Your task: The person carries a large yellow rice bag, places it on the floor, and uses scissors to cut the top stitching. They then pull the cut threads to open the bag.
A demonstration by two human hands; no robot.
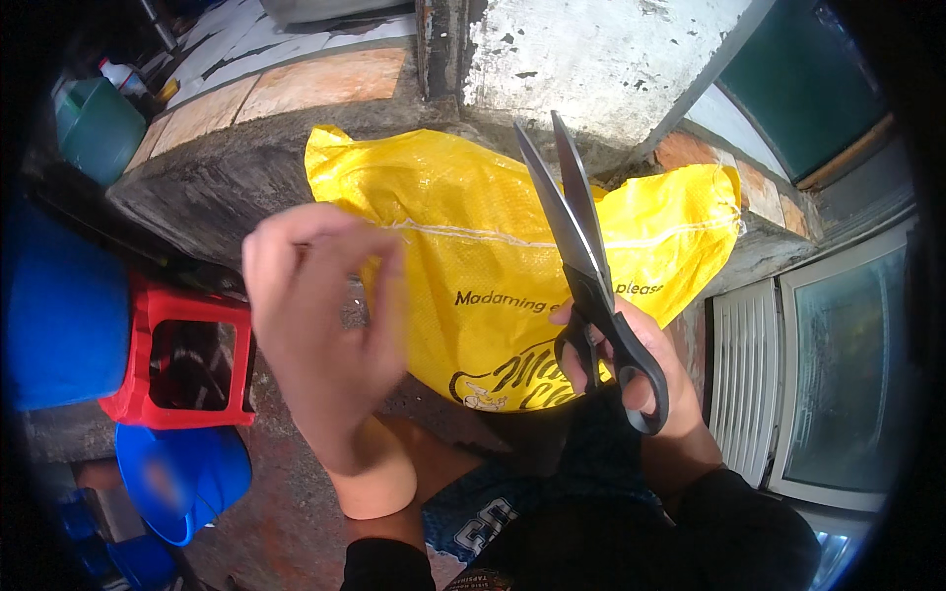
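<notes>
My right hand (641,369) is closed around the black handles of a large pair of scissors (581,231), thumb and fingers through the loops. Its metal blades point up and stand slightly apart in front of a yellow woven sack (463,271). A line of white stitching crosses the sack near its top, and dark printing marks its front. Raised before the sack's left side, my left hand (325,315) is somewhat blurred, its fingers curled and the tips pinched together close to the stitching's left end. Whether a thread lies between them I cannot make out.
Behind the sack runs a concrete ledge (212,187) edged with orange tiles, against a peeling white pillar (601,64). At left are a red stool (187,419), a large blue drum (64,305), a blue bucket (222,473) and a green tub (99,128). A glass-panelled white unit (847,355) stands right.
</notes>
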